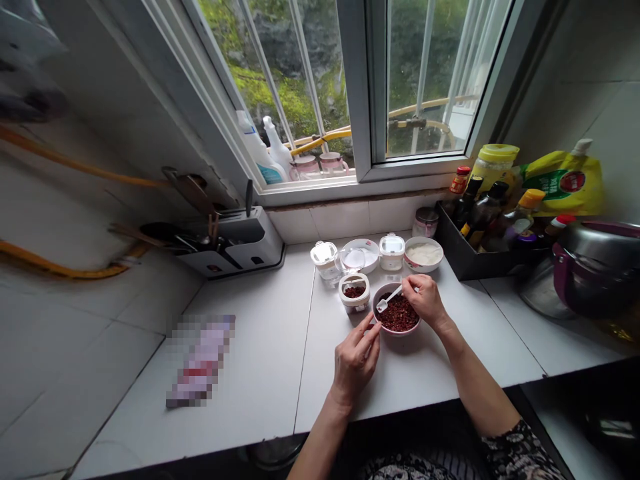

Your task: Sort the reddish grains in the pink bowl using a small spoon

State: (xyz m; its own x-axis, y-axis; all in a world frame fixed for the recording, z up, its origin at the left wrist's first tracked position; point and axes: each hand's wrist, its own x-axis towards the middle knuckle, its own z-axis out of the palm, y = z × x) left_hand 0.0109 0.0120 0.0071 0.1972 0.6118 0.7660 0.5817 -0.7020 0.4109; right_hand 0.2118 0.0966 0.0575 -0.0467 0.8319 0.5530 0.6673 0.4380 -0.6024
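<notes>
My right hand point(425, 301) pinches the handle of a small white spoon point(389, 299), its scoop end over a bowl. That bowl point(400, 332) is filled with dark red dried pieces point(401, 313), too small to name for certain. At the bowl's left rim, my left hand point(356, 360) grips the edge with its fingertips. Just left of the bowl stands a clear jar point(355, 303) with a white rim, holding similar dark red pieces. The spoon's scoop looks bare.
Behind are two white-lidded jars point(325, 257) point(392, 248), an oval dish point(361, 255) and a bowl of white contents point(424, 255). A bottle box point(475, 265) and steel pot point(590, 273) stand right. Left are a utensil holder point(250, 250) and a blurred packet point(203, 360).
</notes>
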